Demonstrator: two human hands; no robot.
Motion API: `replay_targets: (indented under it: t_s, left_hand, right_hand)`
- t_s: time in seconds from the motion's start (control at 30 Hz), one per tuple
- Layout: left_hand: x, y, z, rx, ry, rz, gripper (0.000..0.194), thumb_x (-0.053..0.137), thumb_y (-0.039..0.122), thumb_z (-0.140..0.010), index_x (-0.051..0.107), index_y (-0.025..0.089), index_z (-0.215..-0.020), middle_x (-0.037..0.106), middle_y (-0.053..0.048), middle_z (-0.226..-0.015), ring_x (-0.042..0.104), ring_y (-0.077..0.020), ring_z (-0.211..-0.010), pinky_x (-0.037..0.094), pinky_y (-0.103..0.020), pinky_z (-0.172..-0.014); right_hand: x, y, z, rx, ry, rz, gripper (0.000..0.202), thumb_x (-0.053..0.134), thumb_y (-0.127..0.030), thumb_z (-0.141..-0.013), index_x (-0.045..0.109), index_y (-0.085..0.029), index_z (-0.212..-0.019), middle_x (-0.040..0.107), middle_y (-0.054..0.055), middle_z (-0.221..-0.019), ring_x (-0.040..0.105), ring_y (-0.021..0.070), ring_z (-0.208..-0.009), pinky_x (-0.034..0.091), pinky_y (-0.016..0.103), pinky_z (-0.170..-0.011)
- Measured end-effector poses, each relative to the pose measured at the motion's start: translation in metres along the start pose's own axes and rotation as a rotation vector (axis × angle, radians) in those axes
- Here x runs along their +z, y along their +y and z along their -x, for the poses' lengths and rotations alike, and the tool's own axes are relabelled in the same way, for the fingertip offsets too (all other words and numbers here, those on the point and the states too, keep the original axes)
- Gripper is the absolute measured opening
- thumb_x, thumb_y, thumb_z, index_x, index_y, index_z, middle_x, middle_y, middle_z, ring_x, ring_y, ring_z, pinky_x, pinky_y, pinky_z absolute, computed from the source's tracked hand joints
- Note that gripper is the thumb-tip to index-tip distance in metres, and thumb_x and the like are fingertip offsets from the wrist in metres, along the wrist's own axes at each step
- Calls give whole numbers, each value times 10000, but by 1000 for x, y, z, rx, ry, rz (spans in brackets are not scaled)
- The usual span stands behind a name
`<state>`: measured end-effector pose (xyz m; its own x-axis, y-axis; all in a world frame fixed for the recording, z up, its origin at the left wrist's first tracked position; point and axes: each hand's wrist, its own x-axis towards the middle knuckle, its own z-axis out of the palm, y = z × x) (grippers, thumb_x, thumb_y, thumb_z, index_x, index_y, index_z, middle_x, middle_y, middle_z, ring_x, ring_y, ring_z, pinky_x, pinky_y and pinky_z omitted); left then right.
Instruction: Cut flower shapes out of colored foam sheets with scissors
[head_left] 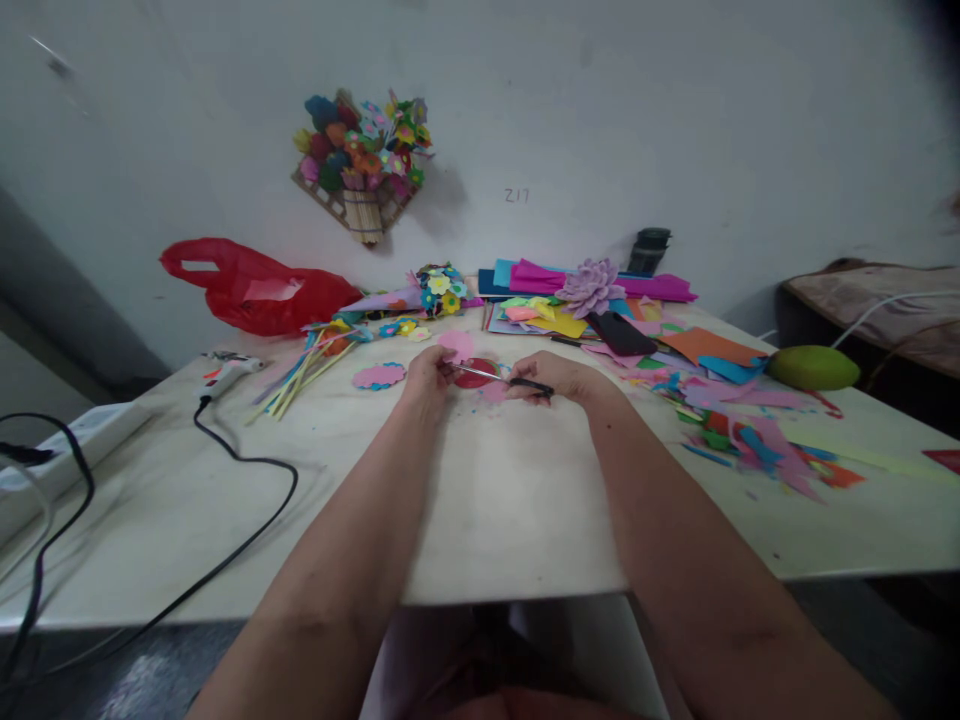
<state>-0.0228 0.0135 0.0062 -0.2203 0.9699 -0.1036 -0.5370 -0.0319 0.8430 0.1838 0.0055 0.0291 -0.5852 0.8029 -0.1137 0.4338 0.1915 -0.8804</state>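
Observation:
My right hand (541,377) is closed around the dark handles of a pair of scissors (531,385). Their metal blades point left, toward the fingertips of my left hand (433,368). Those fingers are pinched on a thin pink craft sheet piece (456,344), which sticks up past them. Beneath the blades lies a round red object (477,374) on the table, with small pink and blue scraps around it. To the left of my left hand rests a pink disc with a scalloped blue edge (379,376).
A glue gun (232,374) lies at the left, its black cord trailing near a power strip (67,450). Behind are a red plastic bag (262,290), paper flowers (442,287) and stacked coloured sheets (562,320). Scraps (765,440), a phone (621,334) and a green fruit (814,368) occupy the right.

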Motion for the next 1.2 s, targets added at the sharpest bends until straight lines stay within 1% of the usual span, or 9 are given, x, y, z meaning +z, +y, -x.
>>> replay_targets:
  t_s: [0.13, 0.27, 0.4, 0.57, 0.8, 0.97, 1.03, 1.13, 1.2]
  left_hand:
    - [-2, -1, -1, 34, 10, 6, 56, 569, 118, -587, 538, 157, -612, 595, -28, -562, 647, -174, -577, 501, -254, -567]
    - [-4, -1, -2, 82, 8, 26, 66, 584, 121, -580, 544, 162, -613, 611, -25, -588, 642, -159, -591, 531, -274, -658]
    - [-5, -1, -4, 126, 29, 45, 94, 603, 111, -569, 535, 172, -591, 586, 3, -566, 617, -134, -581, 536, -279, -697]
    - [-7, -2, -6, 146, 22, 46, 125, 625, 108, -558, 522, 177, -576, 568, 19, -551, 603, -125, -571, 533, -287, -711]
    - [-8, -4, -6, 154, -30, 45, 124, 654, 113, -560, 546, 170, -583, 593, 4, -547, 614, -134, -568, 538, -297, -706]
    - [-7, -4, -4, 149, -36, 26, 112, 665, 117, -562, 567, 162, -596, 600, -3, -559, 633, -144, -581, 538, -295, -694]
    - [-6, -4, -3, 147, -41, 16, 111, 669, 120, -566, 575, 159, -608, 602, -5, -564, 638, -148, -586, 536, -297, -694]
    - [-6, -4, -2, 137, -56, -2, 114, 682, 129, -575, 580, 156, -618, 606, -7, -567, 646, -155, -591, 533, -293, -686]
    - [-6, -4, 0, 125, -78, -21, 112, 688, 131, -581, 585, 150, -622, 621, -17, -584, 649, -155, -586, 527, -278, -662]
  right_hand:
    - [-1, 2, 0, 18, -69, 24, 326, 786, -413, -613, 646, -143, -729, 542, -48, -458, 432, 51, -368, 316, 185, -383]
    - [-3, 1, 3, 31, -117, 38, 298, 766, -397, -644, 615, -141, -674, 565, -31, -471, 449, 53, -370, 309, 183, -381]
    - [-5, 1, 6, 75, -61, 5, 256, 720, -362, -706, 578, -150, -682, 565, -29, -465, 455, 57, -361, 322, 179, -375]
    - [-7, -1, 9, 68, -33, -30, 261, 695, -357, -742, 548, -160, -654, 560, -25, -475, 468, 66, -376, 366, 191, -389]
    - [-7, -2, 9, 6, 11, -65, 318, 696, -419, -748, 539, -160, -648, 569, -18, -506, 480, 65, -397, 344, 193, -396]
    - [-5, 1, 7, -63, 34, -93, 335, 680, -445, -760, 546, -151, -670, 586, -10, -523, 496, 65, -393, 268, 191, -371]
    - [-4, 2, 5, -86, 52, -109, 346, 678, -452, -761, 540, -150, -665, 592, -5, -522, 499, 66, -388, 259, 195, -368]
    - [-2, 3, 1, -80, 94, -140, 348, 694, -449, -748, 544, -146, -668, 604, 5, -535, 499, 65, -393, 276, 192, -372]
    - [1, 2, -3, -74, 157, -167, 314, 716, -415, -735, 567, -141, -702, 618, 13, -560, 497, 61, -404, 266, 186, -369]
